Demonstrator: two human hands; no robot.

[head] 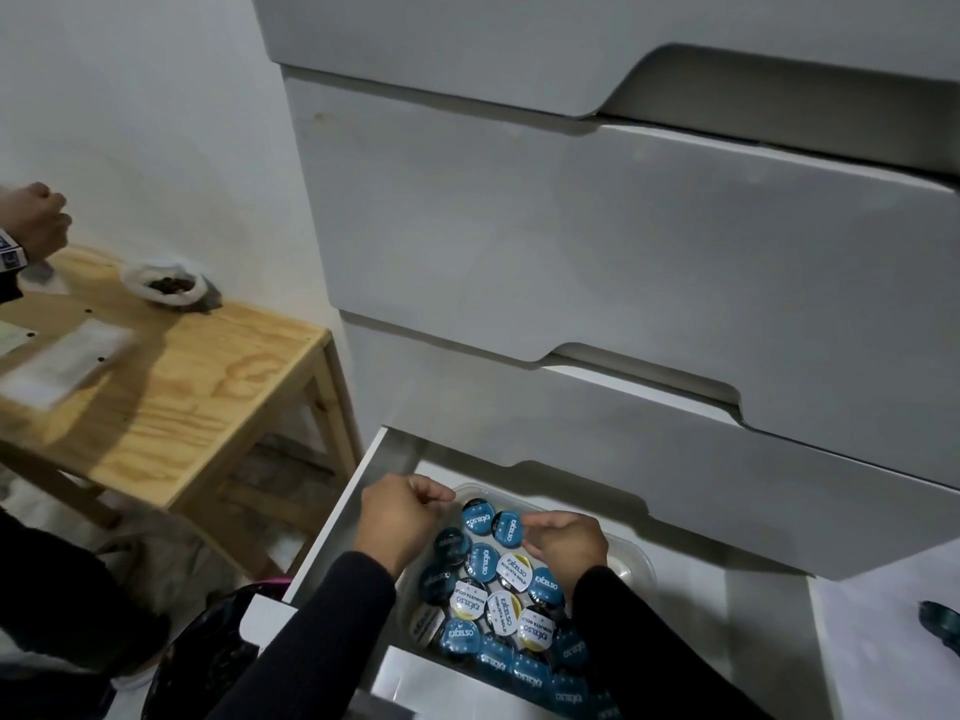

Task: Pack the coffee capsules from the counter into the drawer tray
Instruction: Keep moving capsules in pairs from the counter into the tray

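The bottom drawer (332, 537) is pulled out. Inside it sits a clear plastic tray (640, 562) holding several coffee capsules (483, 561) with blue or white lids. My right hand (569, 543) pinches the edge of a blue-lidded capsule (505, 527) at the tray's far end. My left hand (397, 522) hovers over the tray's far left corner with its fingers curled shut, and I see nothing in it. My dark sleeves hide the near part of the tray.
White closed drawer fronts (571, 252) overhang the open drawer. At left stands a wooden table (197, 387) with a white bag of dark bits (163, 285) and a white packet (67, 361). Another person's hand (36, 220) is above it. A dark bag (208, 657) lies on the floor.
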